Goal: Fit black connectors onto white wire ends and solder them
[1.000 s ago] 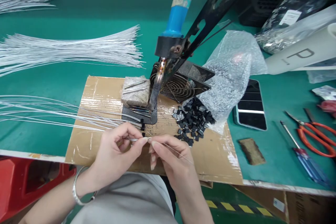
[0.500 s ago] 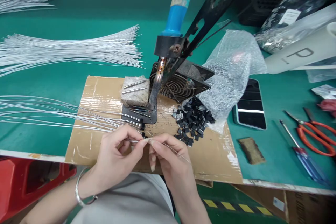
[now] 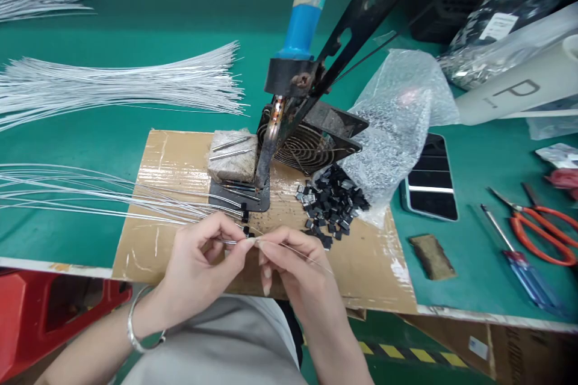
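Observation:
Low over the front of the cardboard sheet [image 3: 156, 153], my left hand [image 3: 203, 271] pinches a thin wire near its end. My right hand [image 3: 295, 264] meets it fingertip to fingertip, closed on a fine wire strand [image 3: 311, 257] that trails off to the right. Whether both hold one wire is hidden by the fingers. Just beyond them lie white wires [image 3: 171, 201] with small black connectors [image 3: 244, 212] on their ends. A blue-handled soldering iron [image 3: 303, 27] points down in its stand, its tip above a dark plate [image 3: 262, 201].
Behind the plate sit a wrapped block [image 3: 232, 165] with metal rods and a black fan [image 3: 302, 147]. Loose black connectors [image 3: 336, 201] spill from a bubble-wrap bag [image 3: 397, 114]. To the right are a phone [image 3: 431, 177], a screwdriver [image 3: 519, 264] and orange-handled pliers [image 3: 544, 234]. A wire bundle [image 3: 121, 87] lies back left.
My right hand has shifted very slightly to the right, its lower fingers changing position a little. The left hand keeps its pinch in the same place.

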A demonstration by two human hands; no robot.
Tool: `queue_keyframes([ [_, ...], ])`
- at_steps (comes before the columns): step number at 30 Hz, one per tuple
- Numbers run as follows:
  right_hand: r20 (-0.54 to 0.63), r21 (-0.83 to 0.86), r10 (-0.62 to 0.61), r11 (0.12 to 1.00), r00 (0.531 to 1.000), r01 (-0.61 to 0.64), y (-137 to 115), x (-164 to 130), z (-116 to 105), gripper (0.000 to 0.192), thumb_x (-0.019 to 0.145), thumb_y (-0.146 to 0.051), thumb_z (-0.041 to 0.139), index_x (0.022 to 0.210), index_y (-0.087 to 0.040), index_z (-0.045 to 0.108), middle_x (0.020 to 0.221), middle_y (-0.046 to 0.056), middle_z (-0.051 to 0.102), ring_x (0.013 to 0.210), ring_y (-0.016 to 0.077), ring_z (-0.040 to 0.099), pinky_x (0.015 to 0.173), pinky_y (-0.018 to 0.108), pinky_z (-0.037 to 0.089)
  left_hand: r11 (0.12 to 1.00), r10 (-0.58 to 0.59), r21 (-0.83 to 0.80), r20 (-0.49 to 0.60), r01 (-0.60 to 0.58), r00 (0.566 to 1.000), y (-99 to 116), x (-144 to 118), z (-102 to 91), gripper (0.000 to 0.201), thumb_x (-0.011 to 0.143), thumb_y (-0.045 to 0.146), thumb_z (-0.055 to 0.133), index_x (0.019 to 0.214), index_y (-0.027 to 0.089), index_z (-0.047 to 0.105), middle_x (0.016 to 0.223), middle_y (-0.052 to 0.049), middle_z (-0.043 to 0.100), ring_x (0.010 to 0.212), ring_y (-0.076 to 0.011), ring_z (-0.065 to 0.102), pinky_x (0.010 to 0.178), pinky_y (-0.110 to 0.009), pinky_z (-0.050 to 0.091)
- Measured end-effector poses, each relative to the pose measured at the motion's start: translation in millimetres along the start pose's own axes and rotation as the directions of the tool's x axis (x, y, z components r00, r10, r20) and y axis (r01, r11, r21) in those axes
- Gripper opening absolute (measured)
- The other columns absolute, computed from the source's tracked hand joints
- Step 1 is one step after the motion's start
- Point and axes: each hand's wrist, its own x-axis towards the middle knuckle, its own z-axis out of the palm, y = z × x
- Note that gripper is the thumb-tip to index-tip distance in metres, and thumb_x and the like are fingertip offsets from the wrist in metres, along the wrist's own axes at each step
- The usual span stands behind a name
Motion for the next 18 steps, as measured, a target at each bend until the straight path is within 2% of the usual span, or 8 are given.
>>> queue_keyframes([
  [9,-0.079,0.146,-0.063,0.986,0.995,0.074,11.4,1.2,9.9,0.014,0.071,-0.033,0.091,0.073,-0.021,0.084,0.059,0.0,0.069,0.044,0.0081,0.056,0.037,0.016,0.049,0.998,-0.019,-0.062,-0.075,0.014,0.997,5.8,3.3,6.0,0.017,0.088,0.025,0.068,0.074,0.018,0.063,0.063,-0.001,0.063,0.055,-0.0117,0.056,0.048,-0.021,0.042],
  [18,-0.142,0.084,-0.132,0.986,0.981,0.145,19.7,-3.1,11.4,0.015,0.075,-0.035,0.09,0.077,-0.021,0.084,0.064,0.002,0.072,0.048,0.0102,0.06,0.04,0.018,0.053,0.992,-0.052,-0.117,-0.077,0.043,0.996,6.5,4.2,5.0,0.016,0.087,0.024,0.069,0.073,0.018,0.064,0.06,0.0,0.061,0.051,-0.0099,0.051,0.044,-0.019,0.038],
])
